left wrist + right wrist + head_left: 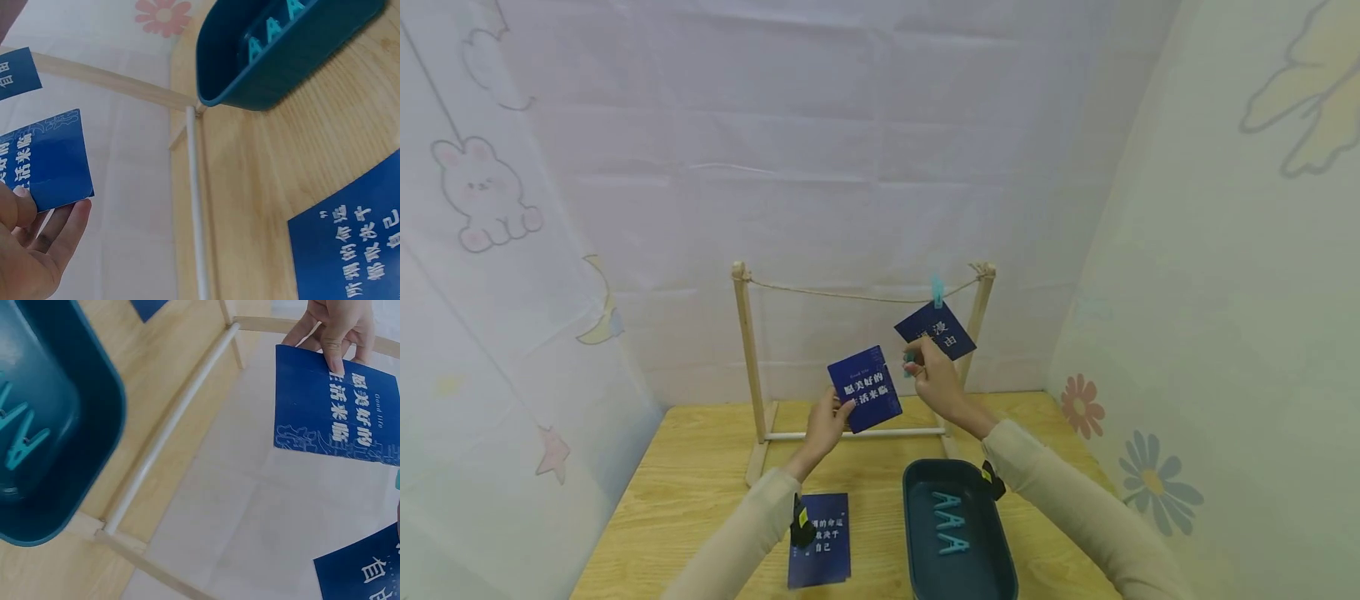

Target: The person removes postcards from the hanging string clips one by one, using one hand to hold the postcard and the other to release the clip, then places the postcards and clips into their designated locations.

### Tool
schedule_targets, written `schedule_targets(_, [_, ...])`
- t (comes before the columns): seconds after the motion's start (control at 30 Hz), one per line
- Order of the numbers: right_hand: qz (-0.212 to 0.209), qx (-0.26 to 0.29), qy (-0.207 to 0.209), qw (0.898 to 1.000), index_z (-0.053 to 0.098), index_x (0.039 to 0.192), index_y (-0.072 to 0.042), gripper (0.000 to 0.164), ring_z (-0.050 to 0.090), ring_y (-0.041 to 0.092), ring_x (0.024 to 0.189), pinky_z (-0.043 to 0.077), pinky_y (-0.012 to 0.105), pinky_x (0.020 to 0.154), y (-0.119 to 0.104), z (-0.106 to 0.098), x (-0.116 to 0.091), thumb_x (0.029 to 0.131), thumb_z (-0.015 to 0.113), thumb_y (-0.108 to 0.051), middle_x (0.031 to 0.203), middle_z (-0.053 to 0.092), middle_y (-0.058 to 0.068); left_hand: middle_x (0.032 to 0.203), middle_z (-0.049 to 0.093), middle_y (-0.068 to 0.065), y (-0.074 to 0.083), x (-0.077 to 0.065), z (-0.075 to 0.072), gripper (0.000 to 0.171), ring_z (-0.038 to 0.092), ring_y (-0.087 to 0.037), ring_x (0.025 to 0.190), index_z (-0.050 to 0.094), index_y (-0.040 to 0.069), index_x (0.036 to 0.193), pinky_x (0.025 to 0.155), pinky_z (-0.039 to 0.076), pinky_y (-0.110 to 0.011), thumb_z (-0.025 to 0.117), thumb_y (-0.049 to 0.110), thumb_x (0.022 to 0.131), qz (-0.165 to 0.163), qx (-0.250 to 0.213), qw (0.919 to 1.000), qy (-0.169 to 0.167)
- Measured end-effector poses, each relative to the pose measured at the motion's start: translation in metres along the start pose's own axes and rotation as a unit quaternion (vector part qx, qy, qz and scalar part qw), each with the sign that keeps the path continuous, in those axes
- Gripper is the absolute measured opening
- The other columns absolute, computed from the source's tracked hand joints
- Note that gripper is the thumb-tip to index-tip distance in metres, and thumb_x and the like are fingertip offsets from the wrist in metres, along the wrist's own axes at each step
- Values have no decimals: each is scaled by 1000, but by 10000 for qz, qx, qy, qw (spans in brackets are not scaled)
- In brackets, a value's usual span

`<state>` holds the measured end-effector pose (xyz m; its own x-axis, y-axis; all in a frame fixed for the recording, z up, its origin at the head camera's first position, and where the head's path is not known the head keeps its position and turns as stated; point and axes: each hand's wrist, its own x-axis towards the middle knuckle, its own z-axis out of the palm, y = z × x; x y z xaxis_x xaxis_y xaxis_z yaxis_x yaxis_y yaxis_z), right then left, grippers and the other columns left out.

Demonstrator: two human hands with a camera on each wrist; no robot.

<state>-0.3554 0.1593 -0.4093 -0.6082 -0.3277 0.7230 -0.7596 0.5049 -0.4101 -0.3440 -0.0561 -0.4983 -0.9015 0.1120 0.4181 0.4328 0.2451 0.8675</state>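
From the head view, the left hand (826, 427) holds a blue card (865, 388) up in front of the small wooden rack (750, 367), its fingers and thumb pinching the card's lower left corner, while the right hand (934, 377) is raised just beside it with its fingers curled on a small teal clip (910, 364). That clip shows only in this view, and only as a sliver at the fingertips. A second blue card (937, 332) hangs tilted from the string (850, 294) near the right post, pinned by another teal clip (937, 288); the right hand sits just below it, and whether they touch cannot be told. The right wrist view shows what the head view blurs: the held card's white print and the left thumb lying across its edge. The left wrist view shows the card's lower corner resting against the left hand's fingers (65, 228), with the rack's white lower rail (197, 206) running along the desk (269, 181). A third card (820, 538) lies flat on the desk near its front edge, well apart from the rack, and a dark teal tray (917, 533) beside it holds more clips (951, 521). Between the posts the string is bare to the left of the hanging card, with open air beneath it down to the rail.
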Motion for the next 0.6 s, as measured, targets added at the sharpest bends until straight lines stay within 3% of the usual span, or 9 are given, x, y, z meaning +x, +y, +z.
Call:
schedule_targets(0.27, [-146,-366,-905,9951,51,101,-7,27,50,5,67,44,19,54,8,4,-35,80,57,8,80,52,-4,83,59,-26,-20,-20,-2,25,62,-34,64,45,-5,113,51,53,-37,49,3,90,-261,-244,9992,-188])
schedule_targets(0.37, [-159,-464,-1407,9888,51,102,-10,27,51,3,69,45,18,56,8,9,-52,80,58,6,83,53,-3,84,59,-28,-26,-26,-4,26,62,-37,65,43,-6,114,51,52,-38,48,2,90,-289,-336,9986,-279])
schedule_targets(0.6, [-24,-672,-2419,9680,52,105,-11,25,53,5,77,47,20,63,6,16,-83,83,57,-1,93,56,-3,82,60,-26,-40,-38,-12,25,62,-33,62,44,-5,113,48,52,-38,49,4,90,-506,-82,9980,-374])
